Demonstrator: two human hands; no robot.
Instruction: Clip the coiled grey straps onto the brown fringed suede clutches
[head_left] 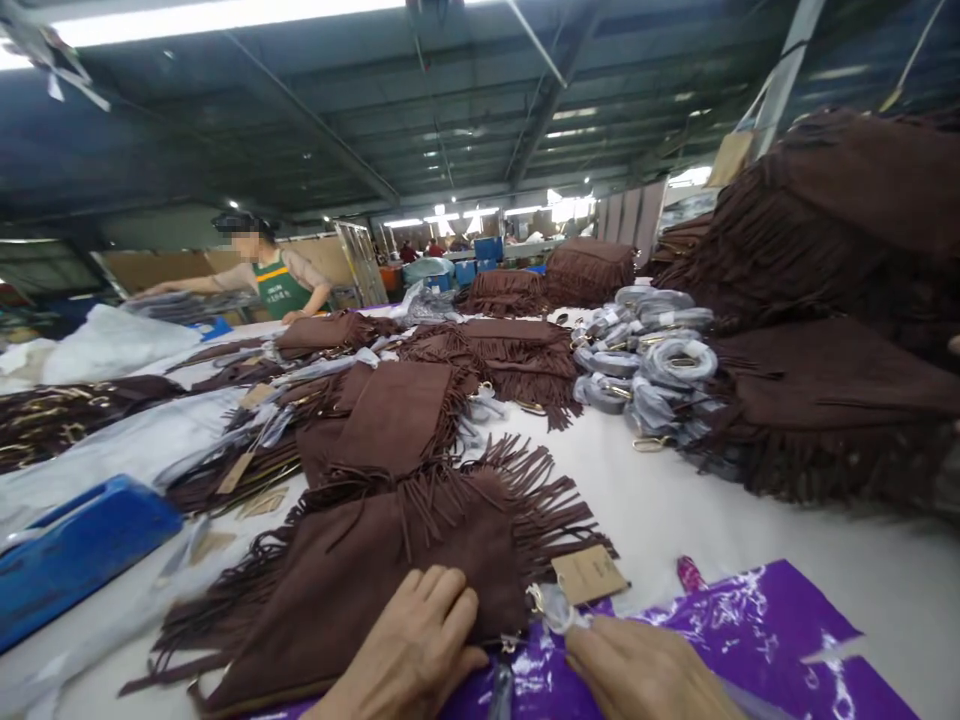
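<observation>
In front of me a dark brown fringed bag lies on the table, partly over a shiny purple plastic sheet. My left hand rests on the bag's near part, fingers lightly bent and thumb apart. At the bag's right corner, my right hand closes on a clear-plastic-wrapped strap end beside a gold-coloured metal ring; its fingertips are partly hidden. A tan paper tag lies just above that hand. Below the corner, another dark strap piece in plastic shows between my hands.
Coiled straps in plastic are heaped right of centre. Stacked fringed bags rise at the right, and more bags lie ahead. A blue bin stands at the left. Across the table is a person in a green apron.
</observation>
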